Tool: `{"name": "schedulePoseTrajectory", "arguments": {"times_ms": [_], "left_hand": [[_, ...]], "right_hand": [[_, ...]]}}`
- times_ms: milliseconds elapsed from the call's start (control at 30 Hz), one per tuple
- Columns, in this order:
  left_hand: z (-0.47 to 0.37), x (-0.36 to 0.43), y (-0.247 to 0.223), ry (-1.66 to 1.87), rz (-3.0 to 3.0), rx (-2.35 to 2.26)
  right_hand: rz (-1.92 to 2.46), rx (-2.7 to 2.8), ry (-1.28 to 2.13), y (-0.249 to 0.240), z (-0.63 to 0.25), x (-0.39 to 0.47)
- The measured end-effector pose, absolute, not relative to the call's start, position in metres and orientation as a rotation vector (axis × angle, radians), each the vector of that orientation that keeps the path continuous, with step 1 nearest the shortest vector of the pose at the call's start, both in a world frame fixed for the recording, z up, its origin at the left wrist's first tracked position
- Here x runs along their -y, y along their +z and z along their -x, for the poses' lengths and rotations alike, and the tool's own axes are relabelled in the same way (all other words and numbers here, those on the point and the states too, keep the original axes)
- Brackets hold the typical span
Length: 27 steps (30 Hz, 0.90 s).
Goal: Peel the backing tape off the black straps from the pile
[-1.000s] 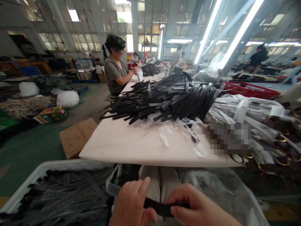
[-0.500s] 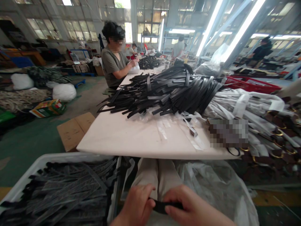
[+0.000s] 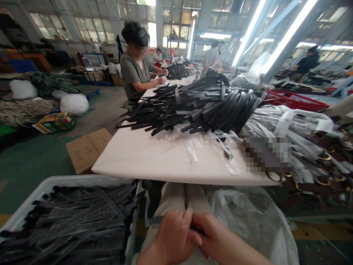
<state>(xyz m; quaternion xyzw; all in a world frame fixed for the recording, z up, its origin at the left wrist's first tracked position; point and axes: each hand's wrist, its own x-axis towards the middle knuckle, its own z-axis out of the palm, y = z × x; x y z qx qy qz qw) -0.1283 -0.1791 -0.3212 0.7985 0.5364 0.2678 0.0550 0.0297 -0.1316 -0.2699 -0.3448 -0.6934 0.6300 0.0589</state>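
Below, both hands (image 3: 190, 235) pinching black strap (image 3: 197, 230), no legible writing

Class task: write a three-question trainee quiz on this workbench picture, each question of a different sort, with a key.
1. True or false: the left hand and right hand grip one black strap together.
2. The white bin of wrapped straps sits on the person's: A left, B right.
3. Fill in: the pile of black straps lies on the white ____.

Key: 1 true; 2 A; 3 table.
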Motion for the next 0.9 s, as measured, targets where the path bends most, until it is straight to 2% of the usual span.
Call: {"name": "schedulePoseTrajectory", "arguments": {"times_ms": [200,500,733,900], "left_hand": [[0.165,0.18,-0.323,0.731,-2.445,-1.923],[0.141,0.182,-0.31,0.814,-2.549,-1.816],[0.141,0.181,-0.295,0.892,-2.574,-1.779],[0.114,0.176,-0.287,0.925,-2.536,-1.515]], "right_hand": [[1.232,2.389,1.634,-0.277,-0.057,0.12],[1.204,2.105,1.954,-0.275,-0.04,0.126],[1.244,2.226,1.695,-0.25,-0.046,0.129],[1.021,2.085,1.822,-0.239,-0.032,0.131]]}}
